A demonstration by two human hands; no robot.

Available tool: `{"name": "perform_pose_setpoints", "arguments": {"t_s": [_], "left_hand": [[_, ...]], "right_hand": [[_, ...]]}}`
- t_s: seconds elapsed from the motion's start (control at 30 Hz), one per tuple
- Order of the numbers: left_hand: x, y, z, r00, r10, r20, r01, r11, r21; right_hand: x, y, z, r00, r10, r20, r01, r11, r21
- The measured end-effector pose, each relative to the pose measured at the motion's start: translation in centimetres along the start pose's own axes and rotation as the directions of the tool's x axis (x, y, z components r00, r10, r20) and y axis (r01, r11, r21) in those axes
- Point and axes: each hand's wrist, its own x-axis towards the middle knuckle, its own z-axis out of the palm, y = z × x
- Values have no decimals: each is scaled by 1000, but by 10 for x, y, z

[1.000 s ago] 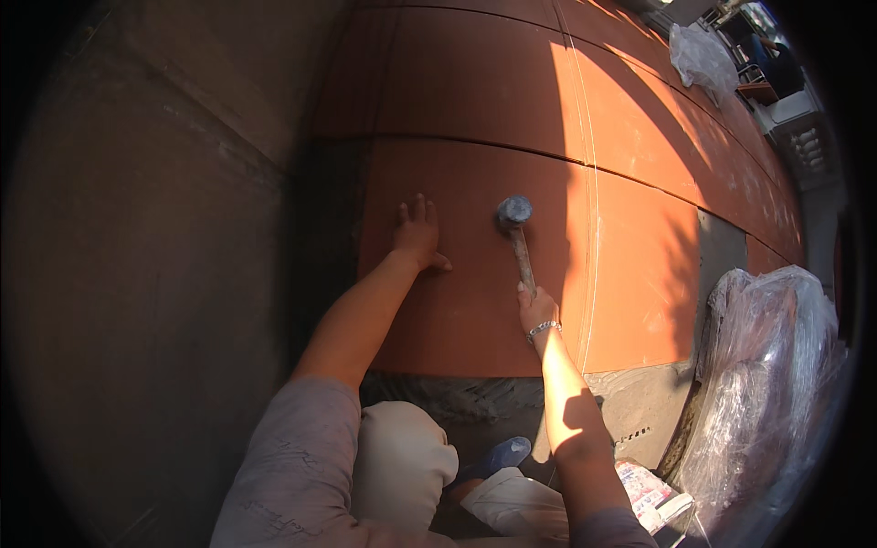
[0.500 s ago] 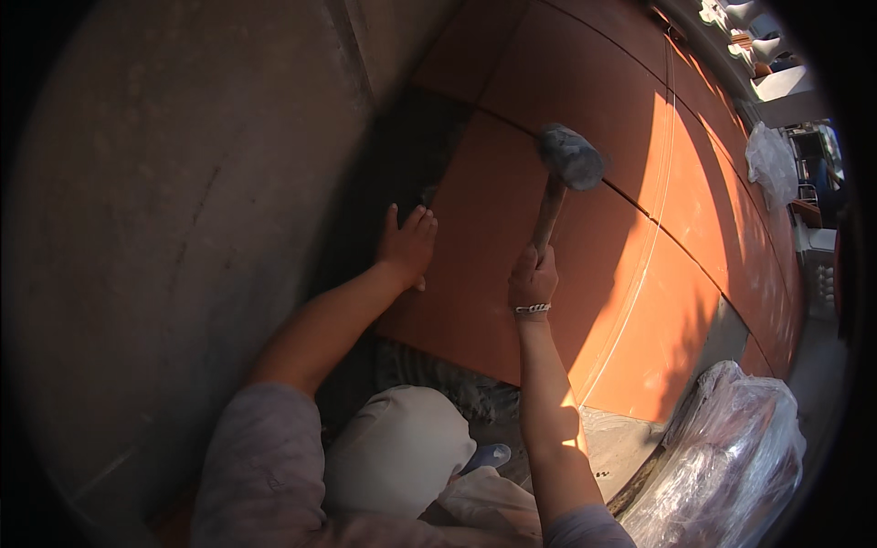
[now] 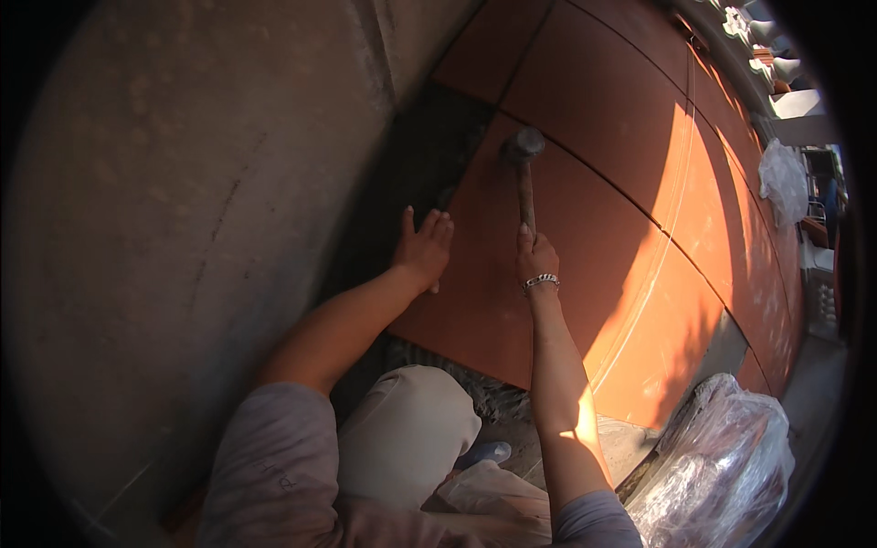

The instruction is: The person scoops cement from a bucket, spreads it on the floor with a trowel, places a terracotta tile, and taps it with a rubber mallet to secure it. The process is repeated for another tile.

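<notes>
My left hand [image 3: 423, 247] is spread, palm down, over the left edge of a square terracotta tile [image 3: 475, 310], beside a dark mortar strip [image 3: 375, 210]. My right hand [image 3: 534, 256] grips the wooden handle of a mallet [image 3: 524, 187]. Its grey head is slightly blurred over the tile's far part, down at the surface or just above it; I cannot tell which. A thin pale string runs across the sunlit right side of the tiles. Wet mortar shows under the tile's near edge, by my bent knee.
A grey concrete wall or slab [image 3: 164, 210] fills the left. More terracotta tiles [image 3: 594, 73] extend to the far side and right. A plastic-wrapped bundle [image 3: 713, 457] lies at the lower right, a crumpled plastic bag [image 3: 781, 183] farther up, and white balusters [image 3: 763, 36] at the upper right.
My view has turned. Since half a second ago the mallet head has dropped toward the tile. My left hand has shifted from farther in on the tile to its left edge.
</notes>
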Motion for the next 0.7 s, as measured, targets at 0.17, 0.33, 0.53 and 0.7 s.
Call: {"name": "perform_pose_setpoints", "arguments": {"t_s": [0.17,0.33,0.53,0.7], "left_hand": [[-2,0,0,1000,6,-11,-7,1000,-15],[0,-1,2,1000,4,-13,-4,1000,-11],[3,1,1,1000,-1,6,1,1000,15],[2,0,2,1000,-4,6,4,1000,15]], "right_hand": [[-7,6,-6,998,-61,-20,63,988,138],[-15,12,-5,996,-82,-40,84,995,46],[-31,21,-3,990,-32,138,60,977,-204],[-45,21,-1,992,-119,39,111,982,153]]}}
